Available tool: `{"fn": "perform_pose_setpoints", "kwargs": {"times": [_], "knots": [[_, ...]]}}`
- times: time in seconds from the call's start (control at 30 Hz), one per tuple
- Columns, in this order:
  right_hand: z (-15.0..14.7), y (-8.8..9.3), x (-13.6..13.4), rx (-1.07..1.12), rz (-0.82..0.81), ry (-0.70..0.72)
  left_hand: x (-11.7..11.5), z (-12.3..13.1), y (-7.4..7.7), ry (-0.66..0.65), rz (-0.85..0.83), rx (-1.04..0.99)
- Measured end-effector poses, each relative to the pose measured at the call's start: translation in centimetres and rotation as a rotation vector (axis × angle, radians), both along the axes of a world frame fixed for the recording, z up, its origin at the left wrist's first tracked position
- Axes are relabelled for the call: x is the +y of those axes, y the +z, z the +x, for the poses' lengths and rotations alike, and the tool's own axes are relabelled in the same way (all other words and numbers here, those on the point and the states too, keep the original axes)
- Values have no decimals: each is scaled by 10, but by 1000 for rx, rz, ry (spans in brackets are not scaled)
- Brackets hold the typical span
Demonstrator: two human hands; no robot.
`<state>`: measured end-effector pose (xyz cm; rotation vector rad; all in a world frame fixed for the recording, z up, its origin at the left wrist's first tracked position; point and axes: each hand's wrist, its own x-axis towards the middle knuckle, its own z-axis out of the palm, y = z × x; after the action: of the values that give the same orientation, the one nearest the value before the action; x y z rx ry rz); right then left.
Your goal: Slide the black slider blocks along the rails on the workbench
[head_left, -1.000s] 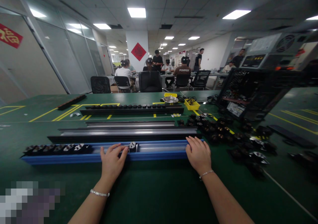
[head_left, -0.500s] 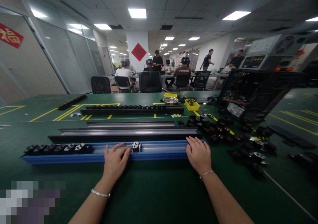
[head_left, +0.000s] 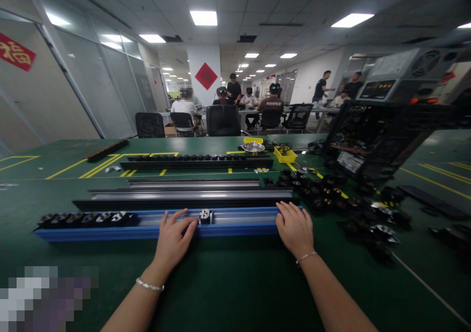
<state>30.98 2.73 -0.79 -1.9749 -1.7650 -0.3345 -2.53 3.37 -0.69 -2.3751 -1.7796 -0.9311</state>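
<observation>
Left hand [head_left: 174, 238] resting nearer, fingers apart; lone module [head_left: 205, 216] sitting just right, blue rail [head_left: 237, 230] running left-right; right hand [head_left: 296, 228] covering right end, grip unclear.

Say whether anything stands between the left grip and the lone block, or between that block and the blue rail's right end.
Nothing visible separates the left grip and the lone block. Toward the right end of the blue rail, only the right grip, across it, stands in the way.

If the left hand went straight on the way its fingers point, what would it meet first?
Probably the lone module in the blue channel, just ahead of the left hand; whether they touch is unclear.
</observation>
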Motion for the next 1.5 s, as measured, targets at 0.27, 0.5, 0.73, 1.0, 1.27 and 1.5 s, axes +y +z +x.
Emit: {"fn": "perform_pose_setpoints", "kwargs": {"times": [0.27, 0.5, 0.73, 1.0, 1.27, 1.5], "knots": [[1, -4, 1, -9, 27, 6, -2, 4, 2, -52, -27, 32], [0, -1, 0, -1, 14, 4, -4, 8, 4, -84, -40, 34], [0, 0, 0, -5, 2, 3, -5, 10, 5, -134, -58, 72], [0, 0, 0, -9, 5, 2, -7, 14, 5, -192, -60, 131], [-1, -2, 1, -20, 19, -9, -9, 19, 5, -248, -8, 173], [0, -3, 2, -14, 27, -4, -9, 22, 5, -268, 8, 194]]}}
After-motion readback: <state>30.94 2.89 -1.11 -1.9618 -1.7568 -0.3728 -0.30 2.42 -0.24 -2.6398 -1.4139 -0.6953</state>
